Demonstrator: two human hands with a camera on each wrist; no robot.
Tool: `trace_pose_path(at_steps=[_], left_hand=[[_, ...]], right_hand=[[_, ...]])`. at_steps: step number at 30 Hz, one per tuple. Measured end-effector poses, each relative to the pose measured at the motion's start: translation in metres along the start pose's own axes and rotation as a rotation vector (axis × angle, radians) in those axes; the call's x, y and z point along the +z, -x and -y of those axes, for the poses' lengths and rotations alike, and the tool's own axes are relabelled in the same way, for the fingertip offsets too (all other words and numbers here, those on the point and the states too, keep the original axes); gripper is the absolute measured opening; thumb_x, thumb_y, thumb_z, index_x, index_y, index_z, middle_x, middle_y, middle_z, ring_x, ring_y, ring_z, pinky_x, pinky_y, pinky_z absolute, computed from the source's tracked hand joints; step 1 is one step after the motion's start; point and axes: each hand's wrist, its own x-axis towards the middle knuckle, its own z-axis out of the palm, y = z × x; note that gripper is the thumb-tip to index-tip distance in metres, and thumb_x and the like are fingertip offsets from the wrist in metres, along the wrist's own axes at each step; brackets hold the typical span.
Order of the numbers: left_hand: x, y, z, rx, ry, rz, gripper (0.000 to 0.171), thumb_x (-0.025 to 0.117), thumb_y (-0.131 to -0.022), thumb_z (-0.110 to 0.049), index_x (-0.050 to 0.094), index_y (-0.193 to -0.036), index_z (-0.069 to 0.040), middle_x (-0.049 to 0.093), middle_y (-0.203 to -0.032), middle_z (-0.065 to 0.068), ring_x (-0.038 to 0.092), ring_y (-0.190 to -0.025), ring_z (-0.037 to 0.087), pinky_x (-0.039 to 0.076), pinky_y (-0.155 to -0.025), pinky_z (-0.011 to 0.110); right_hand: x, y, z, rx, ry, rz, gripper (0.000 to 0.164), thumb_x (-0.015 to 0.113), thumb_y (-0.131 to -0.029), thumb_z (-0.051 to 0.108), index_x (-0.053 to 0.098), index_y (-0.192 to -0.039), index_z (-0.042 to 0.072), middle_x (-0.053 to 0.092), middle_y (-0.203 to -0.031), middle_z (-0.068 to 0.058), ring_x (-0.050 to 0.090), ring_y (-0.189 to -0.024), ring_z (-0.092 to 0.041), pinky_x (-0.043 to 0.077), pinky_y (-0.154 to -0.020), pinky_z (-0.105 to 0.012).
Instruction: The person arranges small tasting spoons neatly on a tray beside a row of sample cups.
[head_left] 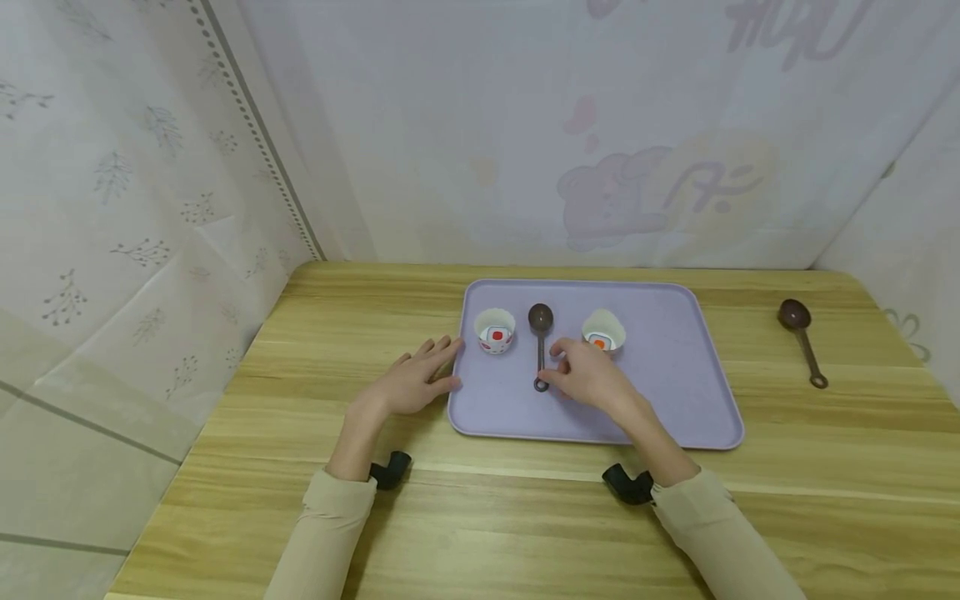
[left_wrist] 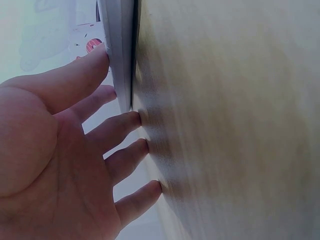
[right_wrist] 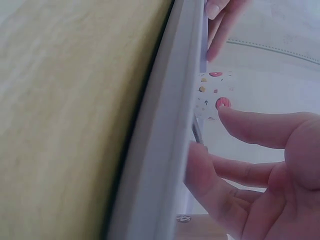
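Note:
A dark brown spoon [head_left: 541, 342] with a round bowl and a ringed handle end lies lengthwise on the lilac tray [head_left: 660, 375]. My right hand [head_left: 588, 375] is over the tray beside the spoon's handle, thumb and fingers apart with a gap between them; whether a fingertip touches the handle I cannot tell. My left hand [head_left: 412, 379] has its fingers spread at the tray's left edge, with the thumb touching the rim [left_wrist: 117, 55]. Left of the spoon stands a small patterned cup [head_left: 495, 343] showing red inside; right of it, another cup [head_left: 603, 325] showing orange.
A second brown spoon [head_left: 802, 333] lies on the wooden table [head_left: 465, 533] to the right of the tray. Printed white cloth [head_left: 450, 167] hangs behind the table and along both sides. Black fittings [head_left: 626, 485] sit at both wrists.

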Motion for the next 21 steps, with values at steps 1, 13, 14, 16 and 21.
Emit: trace_pose_path(at_steps=[1,13,14,16,21], left_hand=[[0.0,0.0,0.0,0.0,0.0,0.0,0.066,0.052,-0.106,-0.031,0.024,-0.161,-0.009,0.018,-0.165,0.02,0.009,-0.152,0.043,0.007,-0.119,0.065],[0.0,0.0,0.0,0.005,0.003,0.0,0.066,0.052,-0.106,-0.031,0.024,-0.161,-0.009,0.018,-0.165,0.02,0.009,-0.152,0.042,0.007,-0.119,0.065],[0.0,0.0,0.0,0.006,0.003,0.0,0.066,0.052,-0.106,-0.031,0.024,-0.161,-0.009,0.018,-0.165,0.02,0.009,-0.152,0.042,0.007,-0.119,0.065],[0.0,0.0,0.0,0.007,0.003,-0.002,0.065,0.052,-0.106,-0.031,0.024,-0.161,-0.009,0.018,-0.165,0.02,0.009,-0.152,0.042,0.006,-0.119,0.065],[0.0,0.0,0.0,0.004,0.002,-0.002,0.065,0.052,-0.106,-0.031,0.024,-0.161,-0.009,0.018,-0.165,0.02,0.009,-0.152,0.042,0.006,-0.119,0.065]], right_hand=[[0.0,0.001,0.0,-0.004,0.012,-0.01,0.04,0.071,-0.095,0.017,0.061,-0.122,-0.01,0.064,-0.076,-0.006,0.054,-0.063,-0.015,0.045,-0.061,-0.028],[-0.007,0.013,0.001,-0.011,0.091,-0.063,0.038,0.072,-0.095,0.02,0.064,-0.123,-0.004,0.069,-0.098,-0.014,0.064,-0.082,-0.024,0.054,-0.071,-0.038],[-0.008,0.014,0.002,-0.014,0.093,-0.065,0.038,0.072,-0.095,0.02,0.064,-0.124,-0.003,0.069,-0.1,-0.014,0.065,-0.084,-0.025,0.055,-0.072,-0.039],[-0.009,0.016,0.003,-0.025,0.093,-0.069,0.038,0.071,-0.095,0.02,0.064,-0.124,-0.003,0.069,-0.101,-0.015,0.066,-0.087,-0.027,0.055,-0.074,-0.041],[-0.012,0.021,0.006,-0.044,0.094,-0.094,0.035,0.072,-0.095,0.02,0.065,-0.122,-0.002,0.069,-0.103,-0.016,0.066,-0.092,-0.03,0.055,-0.075,-0.042]])
